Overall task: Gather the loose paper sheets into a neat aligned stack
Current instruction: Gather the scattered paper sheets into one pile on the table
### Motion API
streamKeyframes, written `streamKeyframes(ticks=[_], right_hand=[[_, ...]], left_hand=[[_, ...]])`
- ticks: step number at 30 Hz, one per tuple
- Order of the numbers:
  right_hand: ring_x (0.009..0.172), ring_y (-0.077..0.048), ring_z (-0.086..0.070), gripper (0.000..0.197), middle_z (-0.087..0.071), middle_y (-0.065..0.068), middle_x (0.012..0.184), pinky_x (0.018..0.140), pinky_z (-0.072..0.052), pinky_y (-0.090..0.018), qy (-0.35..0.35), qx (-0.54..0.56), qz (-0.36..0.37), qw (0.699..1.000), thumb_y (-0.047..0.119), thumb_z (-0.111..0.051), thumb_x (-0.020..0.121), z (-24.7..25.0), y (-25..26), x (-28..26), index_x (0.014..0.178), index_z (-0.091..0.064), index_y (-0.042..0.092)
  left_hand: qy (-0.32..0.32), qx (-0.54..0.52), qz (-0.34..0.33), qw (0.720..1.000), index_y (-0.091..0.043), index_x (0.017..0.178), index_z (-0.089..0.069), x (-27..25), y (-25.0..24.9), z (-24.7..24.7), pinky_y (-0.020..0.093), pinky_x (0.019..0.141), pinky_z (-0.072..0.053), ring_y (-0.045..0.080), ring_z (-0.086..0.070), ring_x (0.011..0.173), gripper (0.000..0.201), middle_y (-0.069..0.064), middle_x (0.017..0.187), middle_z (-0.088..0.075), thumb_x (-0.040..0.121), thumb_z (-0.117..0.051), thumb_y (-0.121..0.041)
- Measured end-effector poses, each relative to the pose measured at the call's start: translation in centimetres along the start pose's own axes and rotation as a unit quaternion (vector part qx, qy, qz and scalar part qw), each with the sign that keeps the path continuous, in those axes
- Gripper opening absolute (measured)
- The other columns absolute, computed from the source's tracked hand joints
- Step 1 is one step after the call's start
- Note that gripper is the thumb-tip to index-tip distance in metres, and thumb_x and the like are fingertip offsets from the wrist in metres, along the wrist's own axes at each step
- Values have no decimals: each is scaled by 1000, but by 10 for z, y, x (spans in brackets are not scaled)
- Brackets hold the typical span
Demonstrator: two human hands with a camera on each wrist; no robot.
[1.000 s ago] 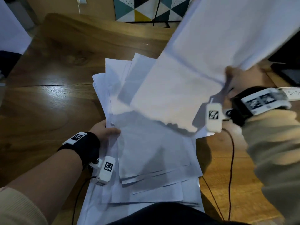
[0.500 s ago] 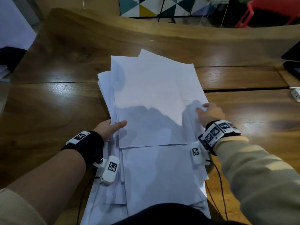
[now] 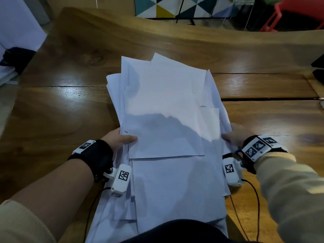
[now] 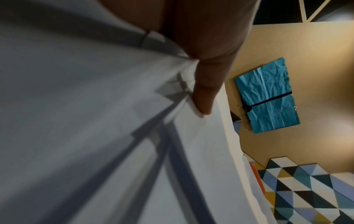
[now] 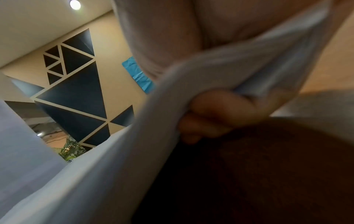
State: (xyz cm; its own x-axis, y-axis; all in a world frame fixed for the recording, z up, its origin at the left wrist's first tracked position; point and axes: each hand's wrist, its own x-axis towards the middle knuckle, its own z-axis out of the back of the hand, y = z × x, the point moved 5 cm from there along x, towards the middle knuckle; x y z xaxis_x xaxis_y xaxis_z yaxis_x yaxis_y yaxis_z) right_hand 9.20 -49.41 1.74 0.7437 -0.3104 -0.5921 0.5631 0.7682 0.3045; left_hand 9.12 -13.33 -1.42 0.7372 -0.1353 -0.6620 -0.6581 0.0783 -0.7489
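A loose pile of white paper sheets (image 3: 163, 120) lies fanned and uneven on the wooden table (image 3: 57, 109), reaching from mid-table to the near edge. My left hand (image 3: 121, 139) grips the pile's left edge, thumb on top and fingers underneath. In the left wrist view the thumb (image 4: 205, 91) presses on the sheets (image 4: 95, 106). My right hand (image 3: 233, 137) holds the right edge of the pile. In the right wrist view its fingers (image 5: 214, 118) curl under the lifted paper edges (image 5: 191, 94).
A dark object (image 3: 318, 67) sits at the table's far right edge. A dark bundle and white sheet (image 3: 15, 57) lie off the table's left side. Cables (image 3: 252, 207) trail from the wrist cameras. Bare wood spreads left and right of the pile.
One second ago my right hand held sheets high in the air. It laid them on the pile and now holds the pile's right edge. My left hand stayed at the left edge.
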Motion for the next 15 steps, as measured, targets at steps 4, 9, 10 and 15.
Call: streamKeyframes(ticks=[4,9,10,15], right_hand=[[51,-10,-64,10,-69,0,56,46,-47,-19,101,136,25,985,9,-50,92,-18,8,-43,90,-56,2],[68,-11,-50,29,-53,-1,86,45,-41,-3,118,215,8,969,-7,-39,93,-54,20,-52,81,-49,17],[71,-11,-50,27,-53,-4,97,44,-39,-3,93,222,7,970,-7,-39,94,-52,20,-51,83,-52,15],[61,-21,-52,39,-56,-9,70,61,-40,-20,-32,311,-52,948,29,-44,93,-25,-1,-36,57,-47,15]], left_hand=[[-30,-23,0,999,-8,107,-61,1,5,-1,42,90,-49,33,-63,95,29,13,103,-68,80,-58,2],[-173,101,-54,978,-6,108,-56,-7,5,-12,35,87,-47,27,-59,95,32,8,107,-63,78,-66,-12],[-188,130,-64,971,-9,105,-55,-14,3,-15,34,82,-46,27,-59,93,29,7,103,-61,78,-65,-15],[-195,207,-77,956,-9,108,-55,-35,-3,-22,32,78,-43,26,-55,89,30,5,97,-58,81,-61,-20]])
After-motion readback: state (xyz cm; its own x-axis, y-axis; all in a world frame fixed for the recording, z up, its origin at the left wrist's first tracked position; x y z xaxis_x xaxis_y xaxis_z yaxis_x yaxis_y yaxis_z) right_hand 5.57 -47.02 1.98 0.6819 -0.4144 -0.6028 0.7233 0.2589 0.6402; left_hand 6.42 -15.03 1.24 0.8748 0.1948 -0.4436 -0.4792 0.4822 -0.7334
